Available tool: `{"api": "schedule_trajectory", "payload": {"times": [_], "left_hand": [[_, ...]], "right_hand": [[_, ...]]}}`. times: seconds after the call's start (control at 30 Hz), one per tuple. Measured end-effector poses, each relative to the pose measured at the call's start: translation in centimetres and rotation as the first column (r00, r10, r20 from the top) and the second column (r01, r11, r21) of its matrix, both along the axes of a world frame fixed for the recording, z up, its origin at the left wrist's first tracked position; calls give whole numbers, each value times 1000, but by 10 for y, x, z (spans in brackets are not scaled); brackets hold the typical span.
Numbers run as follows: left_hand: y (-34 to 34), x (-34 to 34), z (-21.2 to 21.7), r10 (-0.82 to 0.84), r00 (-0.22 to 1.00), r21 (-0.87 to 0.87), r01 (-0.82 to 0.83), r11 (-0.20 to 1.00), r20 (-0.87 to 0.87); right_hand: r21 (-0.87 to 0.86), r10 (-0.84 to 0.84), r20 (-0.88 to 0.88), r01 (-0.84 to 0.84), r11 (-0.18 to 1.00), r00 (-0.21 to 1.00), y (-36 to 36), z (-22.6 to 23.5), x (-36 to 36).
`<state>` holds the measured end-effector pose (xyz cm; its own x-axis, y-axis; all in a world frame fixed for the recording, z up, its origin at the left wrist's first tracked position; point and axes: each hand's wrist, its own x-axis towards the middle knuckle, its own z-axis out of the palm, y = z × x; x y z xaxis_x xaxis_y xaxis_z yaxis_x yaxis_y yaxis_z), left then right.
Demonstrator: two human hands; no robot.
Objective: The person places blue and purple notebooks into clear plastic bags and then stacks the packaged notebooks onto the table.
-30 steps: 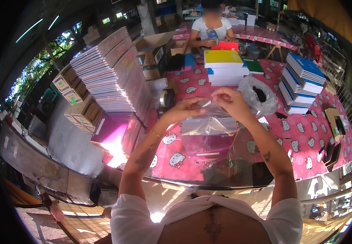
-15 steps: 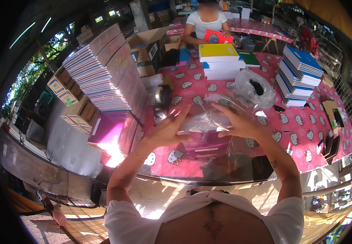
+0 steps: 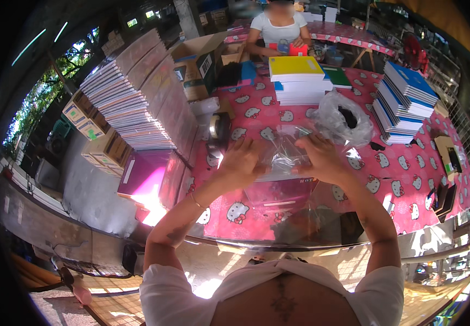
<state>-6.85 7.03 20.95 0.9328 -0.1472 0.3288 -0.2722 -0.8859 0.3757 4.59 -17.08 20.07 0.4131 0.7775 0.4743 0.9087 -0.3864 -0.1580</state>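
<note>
In front of me at the table edge lies a purple notebook, or a short stack of them, under clear plastic. The plastic is crinkled and shiny along its far side. My left hand grips the far left part of the plastic, thumb toward the middle and fingers bent. At the far right part, my right hand is closed on the plastic too, its thumb turned inward. Whether the fingers also grip the notebook beneath is hidden. A roll of tape in a dispenser stands just beyond my left hand.
A tall stack of spiral notebooks rises at left, beside a purple notebook pile. Beyond are a crumpled plastic bag, yellow-topped books, blue-covered books and an open carton. Across the table, a person handles a red book.
My hands have gone from spread fingers over the plastic to bent fingers gripping it at both sides. The plastic sits lower and tighter. The person opposite has lowered the red book.
</note>
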Motion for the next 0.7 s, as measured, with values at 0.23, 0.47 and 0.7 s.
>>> {"api": "schedule_trajectory", "payload": {"times": [0.23,0.47,0.7], "left_hand": [[51,62,-30,-447,760,-682,7,731,-471],[49,119,-61,-345,783,-820,-338,462,-517],[233,56,-177,587,795,-227,-551,803,149]], "right_hand": [[206,216,-920,-65,976,328,1,-13,38],[214,193,-906,15,977,378,-1,-17,26],[276,237,-868,26,961,436,11,-31,24]]}}
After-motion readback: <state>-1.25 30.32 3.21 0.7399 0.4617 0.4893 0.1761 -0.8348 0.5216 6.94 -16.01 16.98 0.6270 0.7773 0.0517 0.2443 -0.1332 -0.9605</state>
